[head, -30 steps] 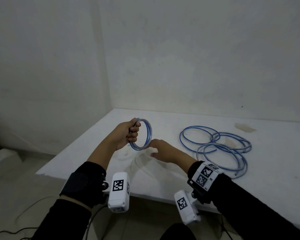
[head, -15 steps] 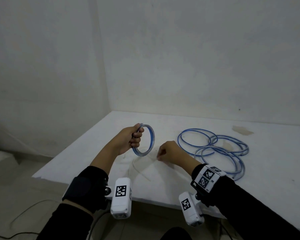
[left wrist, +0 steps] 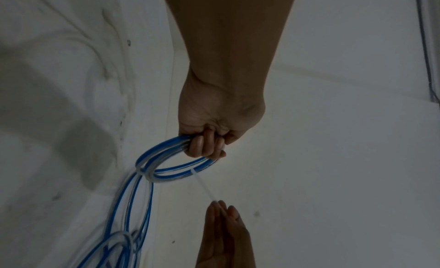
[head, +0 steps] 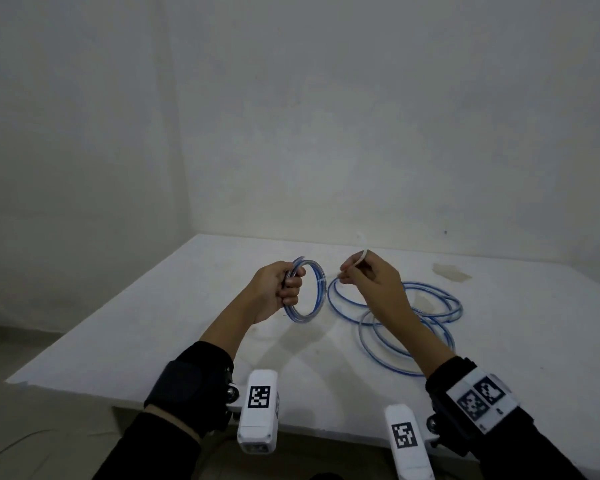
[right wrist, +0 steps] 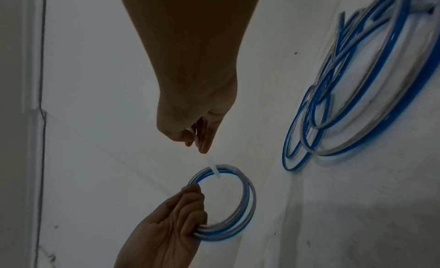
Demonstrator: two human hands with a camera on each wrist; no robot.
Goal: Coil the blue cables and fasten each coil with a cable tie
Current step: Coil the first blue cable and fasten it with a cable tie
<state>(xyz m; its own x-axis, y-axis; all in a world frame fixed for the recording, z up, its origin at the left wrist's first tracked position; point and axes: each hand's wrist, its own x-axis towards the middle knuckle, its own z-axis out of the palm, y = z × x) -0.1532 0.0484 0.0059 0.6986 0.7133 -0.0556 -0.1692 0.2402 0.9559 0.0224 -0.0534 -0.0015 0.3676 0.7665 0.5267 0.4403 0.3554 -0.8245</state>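
Blue-and-clear cable, wound into a small tight coil (head: 305,291), stands upright in the air above the white table (head: 160,327), gripped by the left hand (head: 278,289) with all its fingers curled round the bundled turns at one side. That grip seems meant to keep the turns together and leave the far side of the ring free for fastening.

The right hand (head: 371,278) pinches a pale, translucent cable tie (right wrist: 214,168) between thumb and fingertips, its other fingers loosely folded. In both wrist views the tie's free end reaches the coil and lies across the turns opposite the left hand's grip. Whether it has passed through the ring or only rests on it cannot be told. In the head view the rest of the tie arcs up out of the right hand.

On the table behind and to the right of the hands, the remaining blue cables (head: 406,323) lie in loose overlapping loops, not yet wound or tied. Judging by this, the first coil is formed and the fastening has only begun; the strap needs wrapping round the turns and threading through its own head.
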